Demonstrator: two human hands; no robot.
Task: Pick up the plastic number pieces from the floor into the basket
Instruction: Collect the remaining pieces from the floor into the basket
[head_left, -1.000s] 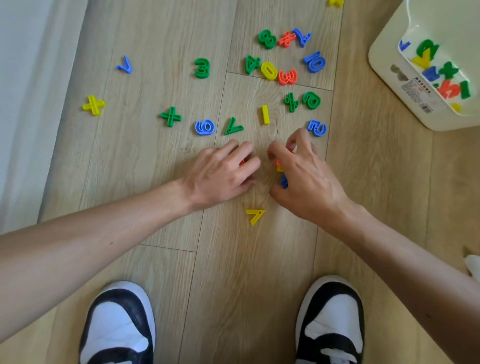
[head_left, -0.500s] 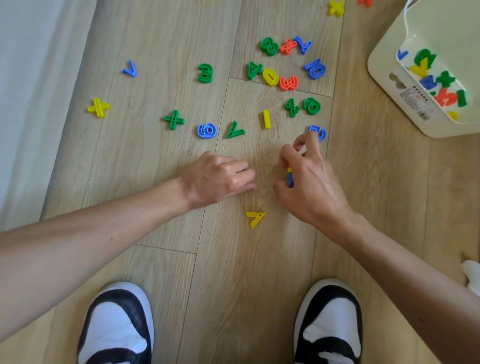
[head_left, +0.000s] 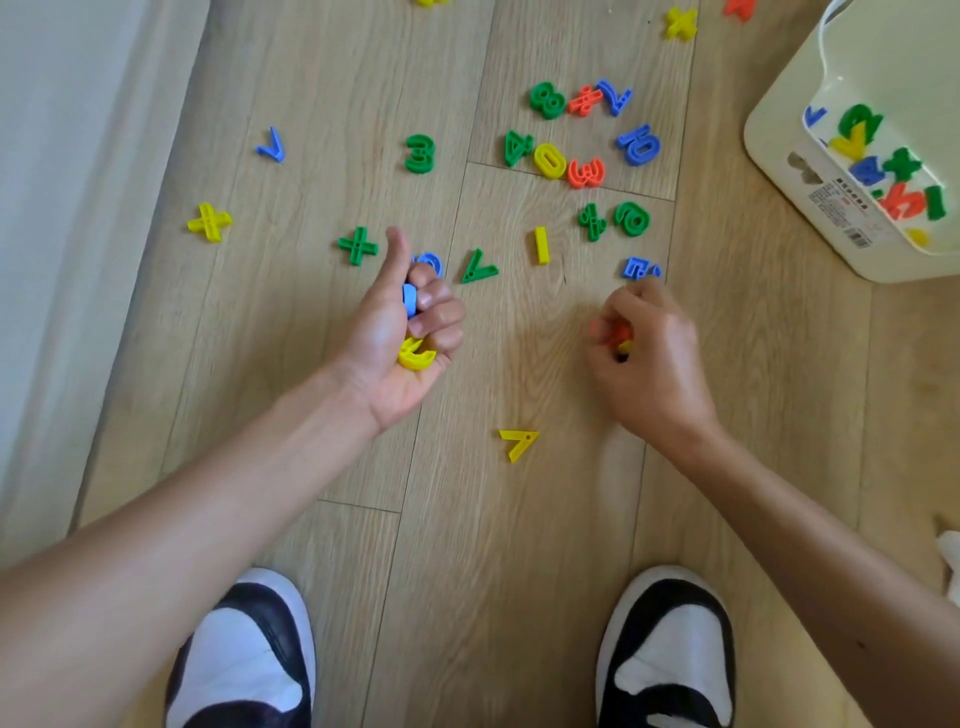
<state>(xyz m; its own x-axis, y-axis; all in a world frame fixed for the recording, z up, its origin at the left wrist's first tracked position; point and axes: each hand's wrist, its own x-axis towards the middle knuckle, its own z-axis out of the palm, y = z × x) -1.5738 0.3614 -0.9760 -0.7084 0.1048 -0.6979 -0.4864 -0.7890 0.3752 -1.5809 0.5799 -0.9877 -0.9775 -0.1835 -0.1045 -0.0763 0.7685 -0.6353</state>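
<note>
My left arm (head_left: 208, 519) and right arm (head_left: 810, 525) reach forward, fists full.
My left hand (head_left: 395, 338), palm up, thumb (head_left: 396, 254) pointing far, curls its fingers (head_left: 441, 317) round number pieces (head_left: 415, 356); my right hand (head_left: 654, 364), knuckles up, grips more.

Room in a home, seen from above. A pale wood-grain plank floor (head_left: 493, 545) meets a white surface (head_left: 62, 208) at the left edge (curtain or wall, not distinguishable). Coloured plastic toy number pieces (head_left: 418, 153) lie scattered across the planks beside a cream plastic basket (head_left: 789, 135) bearing a printed retail label, and black-and-white shoes (head_left: 249, 660) stand at the lower edge.
</note>
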